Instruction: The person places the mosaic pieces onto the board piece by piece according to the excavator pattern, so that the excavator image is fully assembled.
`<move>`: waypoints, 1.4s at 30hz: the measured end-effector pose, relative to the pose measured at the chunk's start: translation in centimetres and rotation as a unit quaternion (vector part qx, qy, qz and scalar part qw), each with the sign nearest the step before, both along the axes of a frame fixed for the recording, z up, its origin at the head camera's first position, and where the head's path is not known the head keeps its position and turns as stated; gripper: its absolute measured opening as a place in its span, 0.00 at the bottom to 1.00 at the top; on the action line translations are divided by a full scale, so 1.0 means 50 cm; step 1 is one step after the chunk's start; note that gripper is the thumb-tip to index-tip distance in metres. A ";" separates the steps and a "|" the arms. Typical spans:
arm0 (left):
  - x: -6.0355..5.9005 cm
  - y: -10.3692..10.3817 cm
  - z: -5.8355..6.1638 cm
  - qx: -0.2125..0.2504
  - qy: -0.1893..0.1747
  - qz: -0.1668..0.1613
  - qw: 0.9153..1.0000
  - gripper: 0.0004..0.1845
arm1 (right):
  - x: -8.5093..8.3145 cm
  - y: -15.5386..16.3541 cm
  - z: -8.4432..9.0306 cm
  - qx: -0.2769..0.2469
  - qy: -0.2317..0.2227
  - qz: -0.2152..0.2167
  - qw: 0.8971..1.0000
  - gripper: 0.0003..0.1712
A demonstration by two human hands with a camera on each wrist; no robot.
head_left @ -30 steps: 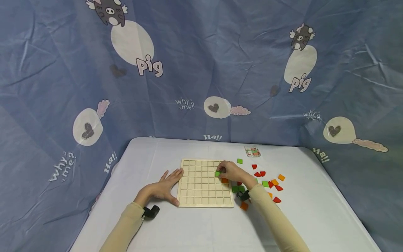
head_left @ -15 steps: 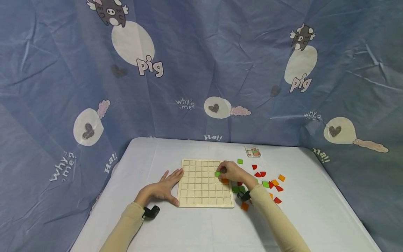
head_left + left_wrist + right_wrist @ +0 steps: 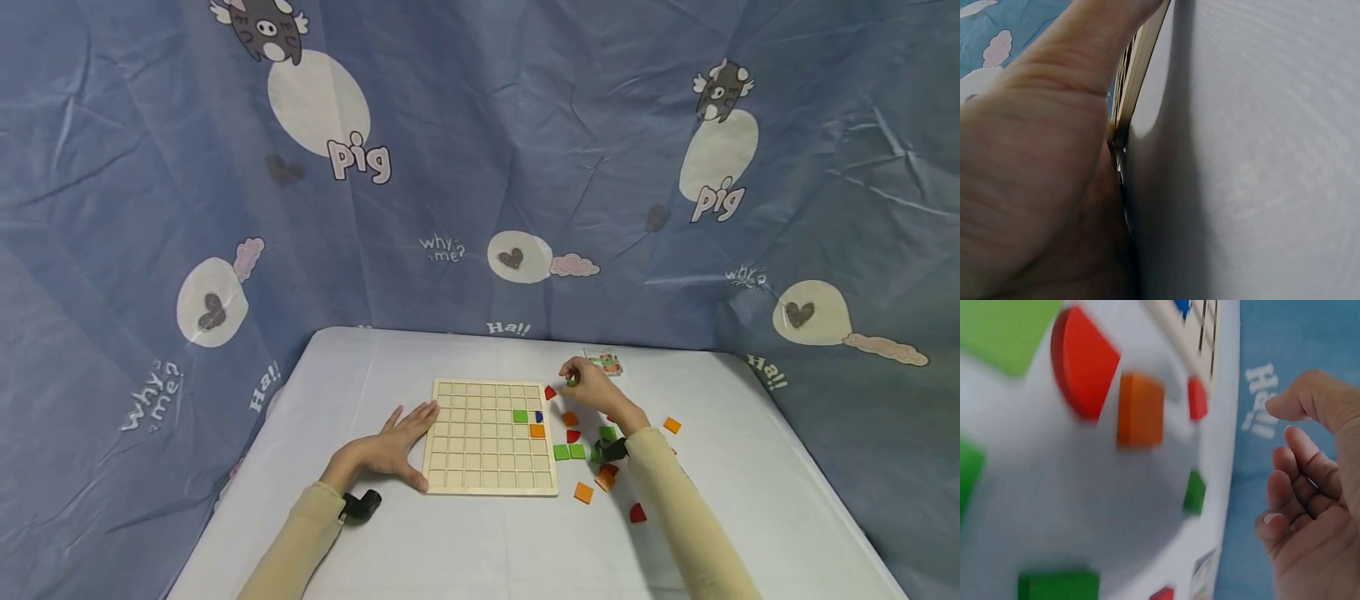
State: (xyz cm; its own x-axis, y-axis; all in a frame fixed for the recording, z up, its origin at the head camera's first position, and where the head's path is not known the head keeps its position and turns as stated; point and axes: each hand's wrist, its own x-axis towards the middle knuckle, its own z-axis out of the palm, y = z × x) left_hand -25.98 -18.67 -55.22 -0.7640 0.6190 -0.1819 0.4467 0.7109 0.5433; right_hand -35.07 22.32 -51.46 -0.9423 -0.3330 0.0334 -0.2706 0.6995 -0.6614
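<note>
Right hand above green tile

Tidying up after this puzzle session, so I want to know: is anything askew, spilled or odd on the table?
Nothing is damaged. The board lies square, steadied by the left hand. Loose tiles lie scattered right of it, which looks like working stock rather than a spill. The right hand hovers above them, holding nothing.

You worked at a white-covered table; a creased blue cartoon-pig curtain enclosed it behind and at both sides
</note>
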 end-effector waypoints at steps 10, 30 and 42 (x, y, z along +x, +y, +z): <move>0.002 0.002 0.005 0.000 -0.008 0.006 1.000 0.73 | -0.028 0.048 -0.033 0.012 -0.031 -0.050 0.998 0.19; 0.002 0.002 0.003 0.000 -0.008 0.004 1.000 0.74 | -0.035 0.051 -0.058 0.022 -0.033 -0.068 0.997 0.15; 0.001 0.001 0.002 0.002 -0.006 0.002 1.000 0.74 | -0.003 0.039 -0.052 0.008 -0.024 -0.062 0.998 0.17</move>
